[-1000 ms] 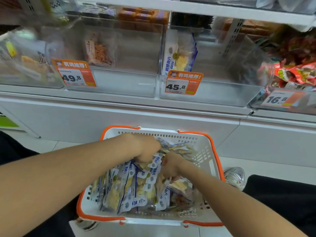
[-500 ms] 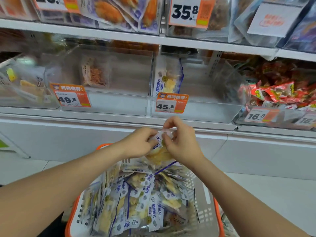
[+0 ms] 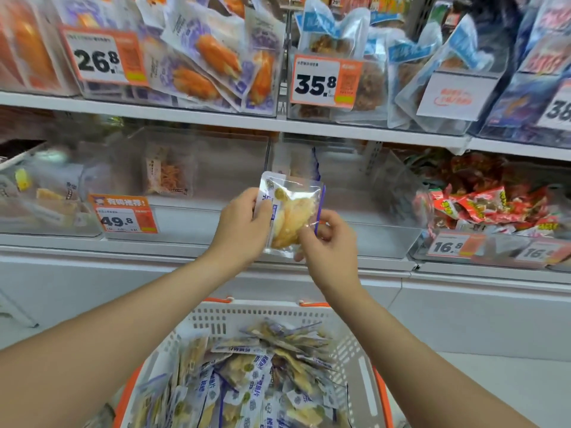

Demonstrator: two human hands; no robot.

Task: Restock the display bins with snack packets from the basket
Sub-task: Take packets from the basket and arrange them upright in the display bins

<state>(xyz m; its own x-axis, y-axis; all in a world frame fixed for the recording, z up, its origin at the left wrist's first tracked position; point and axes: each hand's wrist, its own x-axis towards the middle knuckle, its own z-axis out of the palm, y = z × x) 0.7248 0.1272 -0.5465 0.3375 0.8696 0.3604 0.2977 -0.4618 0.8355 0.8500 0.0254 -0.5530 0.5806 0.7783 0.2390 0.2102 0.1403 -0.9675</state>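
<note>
nearest, a white perforated plastic basket with an orange rim (image 3: 213, 318) sat low between the two forearms, heaped with clear snack packets with blue-and-white labels (image 3: 256, 372). above it, the left hand (image 3: 244, 225) and the right hand (image 3: 329, 245) were raised together, both on a single clear packet of pale yellow slices (image 3: 290, 211). the left fingers (image 3: 262, 208) were curled round its labelled left edge, and the right fingers (image 3: 309, 233) pinched its lower right corner by the blue stripe. the packet stood roughly upright in the air, in front of a clear plastic display bin (image 3: 386, 239) on the lower shelf and not inside it. in that bin a similar packet (image 3: 296, 162) leaned at the left wall. to the left, an orange price tag reading 49.8 (image 3: 123, 214) hung on a neighbouring clear bin (image 3: 222, 168) holding a packet of orange shreds (image 3: 168, 174). to the right lay red wrapped snacks (image 3: 482, 205). farther up, above a white shelf board (image 3: 185, 114), fuller bins carried a tag reading 26.8 (image 3: 99, 57) and a tag reading 35.8 (image 3: 321, 81).
</note>
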